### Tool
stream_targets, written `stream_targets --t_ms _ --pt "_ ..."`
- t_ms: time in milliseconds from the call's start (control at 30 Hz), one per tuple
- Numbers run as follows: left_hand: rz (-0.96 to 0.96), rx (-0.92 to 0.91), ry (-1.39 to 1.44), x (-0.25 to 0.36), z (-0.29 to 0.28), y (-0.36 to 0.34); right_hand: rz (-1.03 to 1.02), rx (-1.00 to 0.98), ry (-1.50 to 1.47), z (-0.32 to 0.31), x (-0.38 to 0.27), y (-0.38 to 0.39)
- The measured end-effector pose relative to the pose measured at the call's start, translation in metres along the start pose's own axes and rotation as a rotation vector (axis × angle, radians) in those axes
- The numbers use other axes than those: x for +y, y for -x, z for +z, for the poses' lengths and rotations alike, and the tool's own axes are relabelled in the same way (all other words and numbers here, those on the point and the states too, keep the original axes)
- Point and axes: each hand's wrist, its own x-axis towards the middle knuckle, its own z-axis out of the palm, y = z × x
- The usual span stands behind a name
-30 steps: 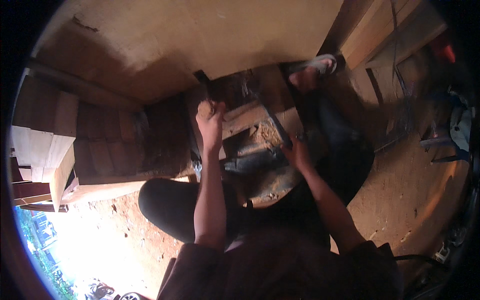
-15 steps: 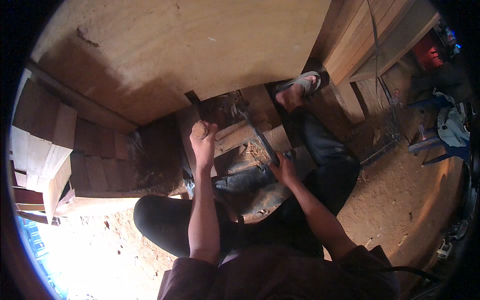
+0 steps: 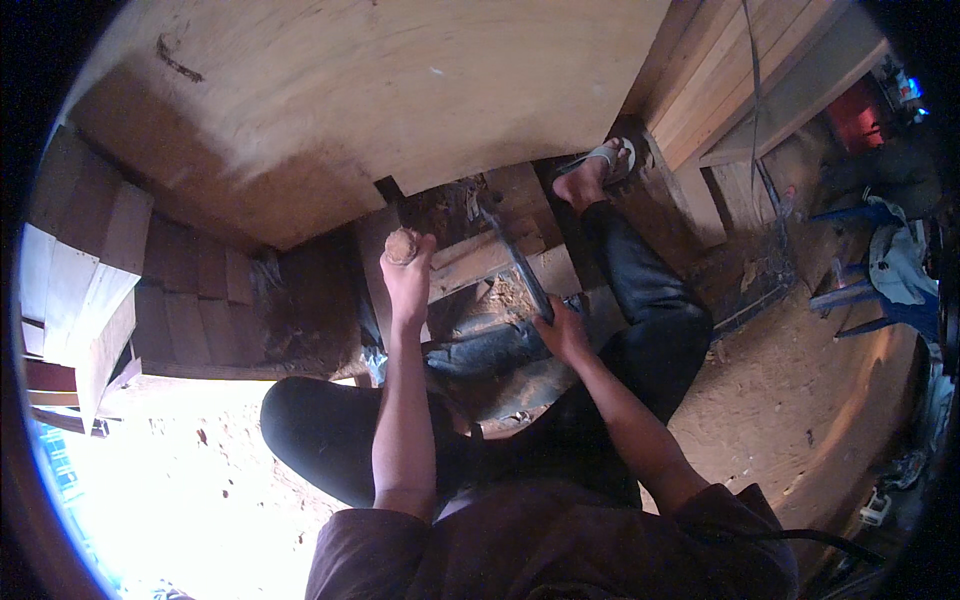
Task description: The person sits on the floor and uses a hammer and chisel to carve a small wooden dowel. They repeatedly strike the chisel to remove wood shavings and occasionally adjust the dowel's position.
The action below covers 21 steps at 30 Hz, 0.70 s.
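My left hand (image 3: pixel 407 285) is closed round a brown wooden piece (image 3: pixel 402 245) with a rounded end, seen end-on; the rest of it is hidden by the hand. Fingers wrapped, my right hand (image 3: pixel 566 335) grips the near end of a long, dark, narrow bar-like tool (image 3: pixel 522 268) that slants away to the far left; its exact kind I cannot make out. Beneath the tool lie wooden boards (image 3: pixel 470 265) and a small heap of pale wood shavings (image 3: pixel 508 294). A dark, crumpled wrap (image 3: pixel 480 357) lies just in front of my lap.
A large plywood panel (image 3: pixel 400 100) leans across the far side. Stacked wood blocks (image 3: pixel 95 270) stand at left, long planks (image 3: pixel 720 70) at far right. My sandalled foot (image 3: pixel 598 172) rests by the panel. A blue chair (image 3: pixel 885 285) stands on the sandy floor (image 3: pixel 770 400) at right.
The whole view has shifted slightly. Both hands keep their grips; the wooden piece and the dark tool sit slightly nearer the top of the picture.
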Motion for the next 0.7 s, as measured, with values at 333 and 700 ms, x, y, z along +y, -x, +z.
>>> stream_targets --t_ms 333,700 --pt "0.001 0.005 -0.027 0.006 0.002 0.004 -0.011 0.017 -0.031 0.005 0.006 0.000" --pt "-0.001 0.007 -0.016 0.001 0.001 0.001 -0.115 0.111 -0.165 0.012 0.012 -0.004"
